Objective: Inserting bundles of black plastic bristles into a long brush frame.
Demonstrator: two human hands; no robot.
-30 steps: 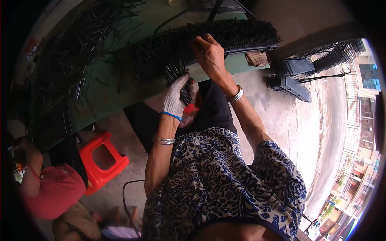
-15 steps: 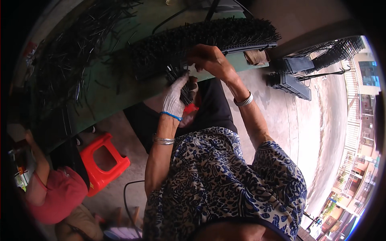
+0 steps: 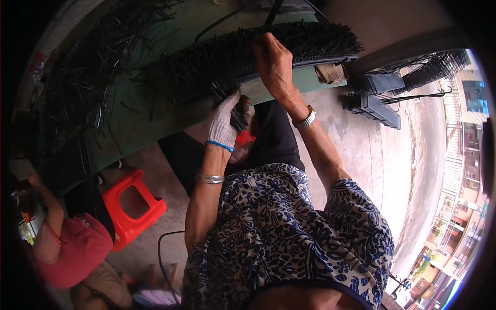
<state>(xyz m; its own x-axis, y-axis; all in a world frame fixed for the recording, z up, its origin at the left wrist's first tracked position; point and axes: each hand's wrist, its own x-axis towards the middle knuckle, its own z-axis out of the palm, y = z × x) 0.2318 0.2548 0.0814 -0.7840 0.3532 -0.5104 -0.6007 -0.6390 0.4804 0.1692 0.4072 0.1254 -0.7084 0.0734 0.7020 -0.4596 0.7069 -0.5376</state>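
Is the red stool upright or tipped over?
Upright: the red stool stands on the concrete floor, seat facing up at the camera.

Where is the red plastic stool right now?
The red plastic stool stands on the floor at the lower left of the head view, beside the green table and next to another person in a red top.

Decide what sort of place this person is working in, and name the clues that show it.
Probably a small roadside workshop, open to the street: a green worktable strewn with loose black pins, a long bristly black strip being assembled, and stacked black racks on the concrete.
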